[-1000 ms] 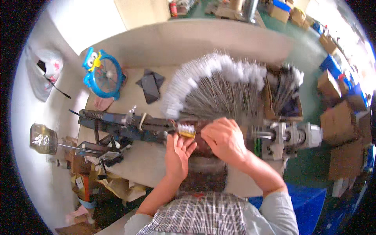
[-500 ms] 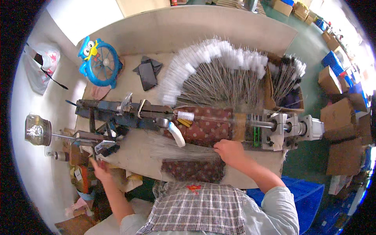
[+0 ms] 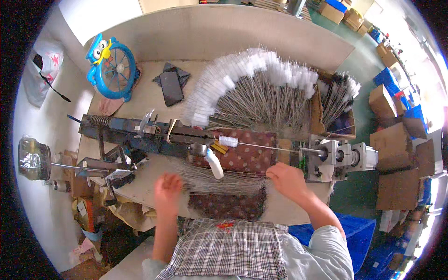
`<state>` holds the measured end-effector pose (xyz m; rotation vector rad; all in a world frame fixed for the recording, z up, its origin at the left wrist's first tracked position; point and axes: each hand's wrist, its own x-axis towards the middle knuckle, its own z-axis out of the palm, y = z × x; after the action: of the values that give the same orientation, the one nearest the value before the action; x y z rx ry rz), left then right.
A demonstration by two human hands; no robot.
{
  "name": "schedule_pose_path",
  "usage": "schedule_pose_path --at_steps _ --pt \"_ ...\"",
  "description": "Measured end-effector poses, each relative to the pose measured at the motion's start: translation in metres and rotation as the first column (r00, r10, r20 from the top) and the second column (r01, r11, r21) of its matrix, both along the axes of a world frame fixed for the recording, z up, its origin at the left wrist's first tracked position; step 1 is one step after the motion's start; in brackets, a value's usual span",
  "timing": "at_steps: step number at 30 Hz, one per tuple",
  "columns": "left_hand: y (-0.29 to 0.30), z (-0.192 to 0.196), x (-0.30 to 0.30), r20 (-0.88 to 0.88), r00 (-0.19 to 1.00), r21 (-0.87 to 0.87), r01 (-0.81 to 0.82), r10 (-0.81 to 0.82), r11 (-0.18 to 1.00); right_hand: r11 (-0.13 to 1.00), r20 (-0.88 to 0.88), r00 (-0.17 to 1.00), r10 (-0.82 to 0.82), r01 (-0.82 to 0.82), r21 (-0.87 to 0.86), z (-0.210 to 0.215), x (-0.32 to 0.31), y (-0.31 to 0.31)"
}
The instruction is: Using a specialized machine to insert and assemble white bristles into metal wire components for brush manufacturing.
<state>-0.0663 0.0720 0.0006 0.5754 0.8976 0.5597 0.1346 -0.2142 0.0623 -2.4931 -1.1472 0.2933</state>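
A small white bristle brush [image 3: 228, 141] on a thin twisted wire sits in the bench machine [image 3: 196, 135], its stem running right to the metal chuck [image 3: 322, 153]. Below it a loose bundle of thin wires [image 3: 224, 182] lies across the dotted brown cloth [image 3: 226, 203]. At the bundle's right end is my right hand [image 3: 287, 181], its thumb and fingers pressed together; what they hold, if anything, is too small to make out. My left hand [image 3: 168, 186], smeared by motion, is near the bundle's left end. A white-sleeved lever [image 3: 214, 164] slopes down from the machine.
A fan of white-tipped wire brushes [image 3: 261, 88] stands behind the machine, beside a cardboard box [image 3: 317, 112] of more brushes. Farther left are a dark phone [image 3: 171, 87] and a blue cartoon-faced wheel [image 3: 116, 74]. A blue crate [image 3: 352, 238] is at lower right.
My left hand has moved right from the machine's lower left lever to the wires. My right hand has shifted slightly right. The white brush and its stem now appear sharp instead of blurred.
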Motion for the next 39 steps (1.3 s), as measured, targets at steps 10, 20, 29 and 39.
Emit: schedule_pose_path --at_steps 10,20,29,39 --pt "-0.095 0.121 0.103 0.556 0.815 -0.248 0.348 -0.161 0.904 0.985 0.031 0.987 0.158 -0.155 -0.080 0.006 -0.001 -0.005" --pt "-0.063 0.131 0.037 0.185 0.857 -0.029 0.494 -0.481 0.869 0.995 0.343 0.939 -0.029 0.061 -0.083 0.094 0.005 -0.018" --pt "-0.116 0.075 0.165 -0.510 0.787 0.846 0.384 -0.347 -0.370 0.944 0.367 0.922 -0.125 -0.003 0.330 0.090 0.071 -0.018" --pt "-0.098 0.065 0.209 -0.676 0.737 0.505 0.475 0.012 -0.720 0.960 0.134 0.980 -0.145 0.106 0.261 0.055 0.081 -0.003"
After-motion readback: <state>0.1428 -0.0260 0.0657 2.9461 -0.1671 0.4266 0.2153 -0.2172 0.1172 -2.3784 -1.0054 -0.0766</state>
